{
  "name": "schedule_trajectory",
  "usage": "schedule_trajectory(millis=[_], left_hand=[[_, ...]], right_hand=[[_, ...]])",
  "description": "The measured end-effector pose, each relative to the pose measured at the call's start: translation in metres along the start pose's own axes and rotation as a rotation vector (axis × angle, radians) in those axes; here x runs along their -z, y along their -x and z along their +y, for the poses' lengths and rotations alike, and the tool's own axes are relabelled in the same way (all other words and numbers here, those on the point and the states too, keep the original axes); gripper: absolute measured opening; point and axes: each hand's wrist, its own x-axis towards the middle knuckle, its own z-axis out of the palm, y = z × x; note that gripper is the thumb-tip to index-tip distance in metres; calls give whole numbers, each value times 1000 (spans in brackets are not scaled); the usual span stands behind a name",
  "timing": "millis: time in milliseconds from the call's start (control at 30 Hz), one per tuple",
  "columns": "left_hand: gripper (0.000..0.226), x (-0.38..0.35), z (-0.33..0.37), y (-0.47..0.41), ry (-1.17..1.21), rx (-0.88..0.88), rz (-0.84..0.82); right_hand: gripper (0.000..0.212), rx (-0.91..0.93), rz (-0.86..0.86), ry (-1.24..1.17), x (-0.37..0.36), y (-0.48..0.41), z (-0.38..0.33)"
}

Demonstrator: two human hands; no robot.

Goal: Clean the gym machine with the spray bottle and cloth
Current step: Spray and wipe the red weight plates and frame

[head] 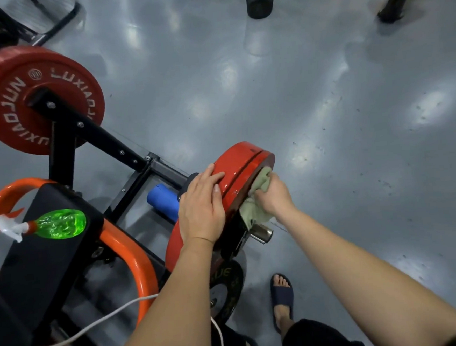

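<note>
Head view: wiping step in hand on the red plate.
Left hand lies flat, fingers straight, steadying the rim; right hand grips the cloth bunched against the outer face. Spray bottle lies on the black padded surface, well apart. Next, I'd judge: sweep round the face, plate braced.

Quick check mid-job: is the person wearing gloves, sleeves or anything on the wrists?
No. The left hand and right hand are bare: no gloves, rings or watch in view, and no sleeves reach into the frame.
</note>
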Motion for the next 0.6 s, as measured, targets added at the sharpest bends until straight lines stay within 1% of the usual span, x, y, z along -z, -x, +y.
schedule_trajectory(millis=[67, 133, 167, 200, 233, 267, 300, 333, 433, 467, 500, 600], left_hand=[[40, 0, 0, 0, -2, 4, 0], [40, 0, 1, 0, -5, 1, -4], [40, 0, 0, -1, -8, 2, 0], [40, -1, -1, -2, -9, 4, 5], [40, -2, -1, -1, -7, 3, 10], [41, -3, -1, -1, -6, 3, 13], [41, -2, -1, -1, -5, 4, 13], [41, -2, -1, -1, -4, 7, 12], [41, 0, 0, 0, -15, 1, -2], [41, 0, 0, 0, -18, -3, -2], [41, -1, 0, -1, -23, -2, -1], [37, -1, 0, 0, -45, 18, 12]], right_hand=[[47, -54, -7, 10, 6, -7, -10], [46, -31, -19, -41, -1, 20, -22], [49, 23, -74, -57, -10, 41, -24], [54, 93, -175, -47, -19, 68, -24], [54, 181, -282, -25, -28, 94, -17], [48, 250, -351, 0, -34, 113, -13], [39, 292, -333, -14, -40, 120, -10], [34, 288, -254, -77, -39, 118, -13], [34, 153, 37, -284, -24, 68, -23], [33, 108, 83, -307, -12, 46, -24], [32, 57, 90, -322, 0, 23, -22], [36, -106, -1, -331, 23, -16, -22]])
